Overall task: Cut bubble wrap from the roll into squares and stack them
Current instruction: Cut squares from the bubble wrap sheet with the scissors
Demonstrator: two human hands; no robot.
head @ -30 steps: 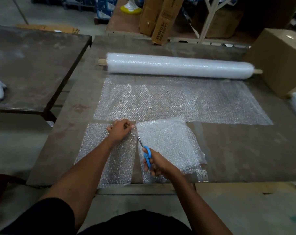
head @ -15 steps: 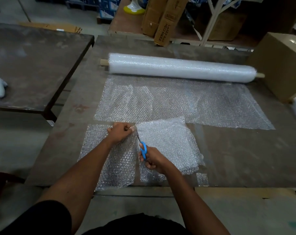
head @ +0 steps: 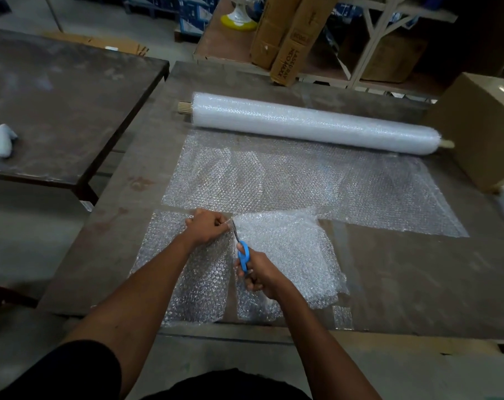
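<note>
Two hands are sharing our cut: the left hand [head: 207, 228] is pinching the bubble wrap [head: 187, 272] taut at eleven o'clock of the blades, while right hand [head: 255, 274] fingers are curling through the blue scissors [head: 243, 254].

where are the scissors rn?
Head view, near-centre: the blue-handled scissors are in the right hand, blades pointing up the cut toward the left hand, beside the crumpled bubble-wrap pile.

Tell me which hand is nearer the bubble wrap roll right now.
Left. The left hand pinches the strip's far edge, closer to the roll. The right hand, gripping the blue scissors, sits nearer the person.
</note>
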